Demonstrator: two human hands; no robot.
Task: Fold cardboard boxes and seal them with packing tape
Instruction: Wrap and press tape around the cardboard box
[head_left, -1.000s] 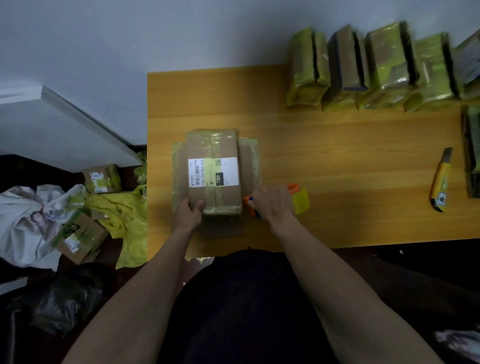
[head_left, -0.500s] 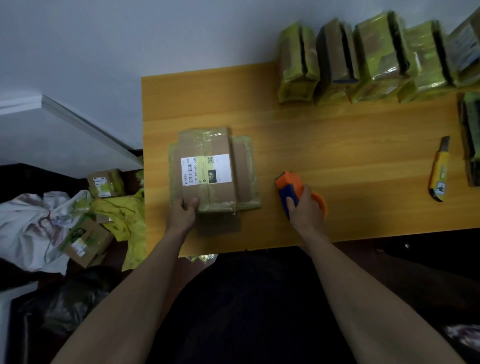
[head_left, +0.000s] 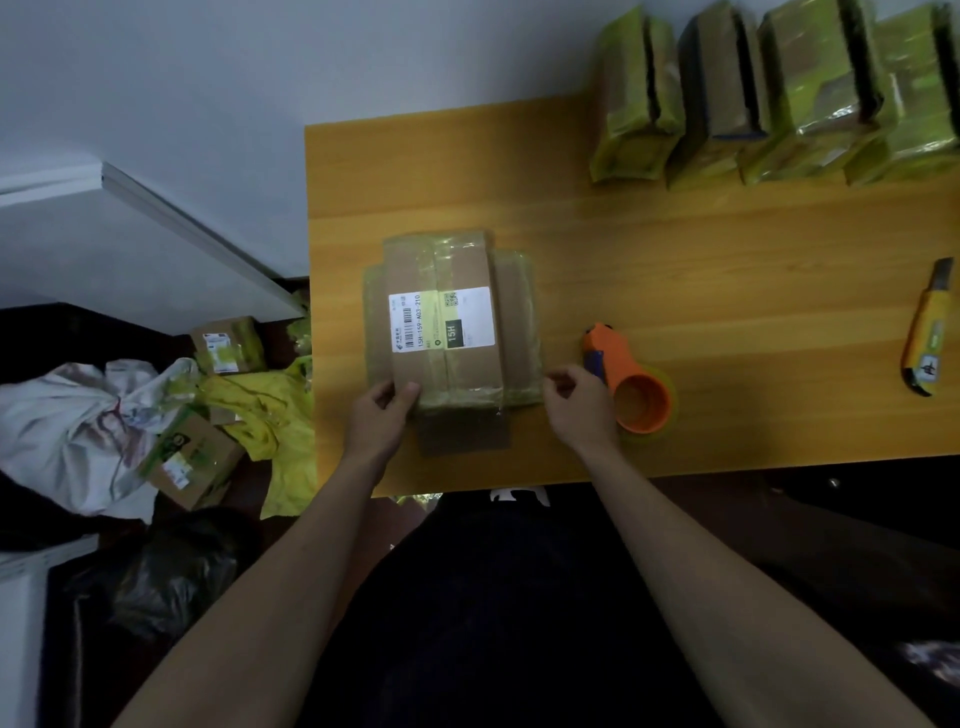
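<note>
**Both hands at the near end of the taped box**

Where the floor shows left of the desk (head_left: 727, 270), I see a white bag (head_left: 72, 431), a yellow cloth (head_left: 260, 410) and two small cardboard parcels (head_left: 192, 457) lying in a heap. My left hand (head_left: 379, 415) has its grip on the near left corner of the cardboard box (head_left: 447, 322), thumb on the top face and fingers curled under the edge. That box lies flat on the left part of the desk, wrapped in clear tape, with a white shipping label (head_left: 440, 319) facing up. My right hand (head_left: 576, 400) is at the near right corner of the box, fingers bent close together; I cannot tell whether that grip has hold of a tape end or of nothing. Just beside that hand, the orange tape dispenser (head_left: 628, 384) rests on the desk, free of my fingers. Along the far edge stands a row of green-wrapped packages (head_left: 779, 93). Well apart at the right lies a yellow utility knife (head_left: 927, 338).
</note>
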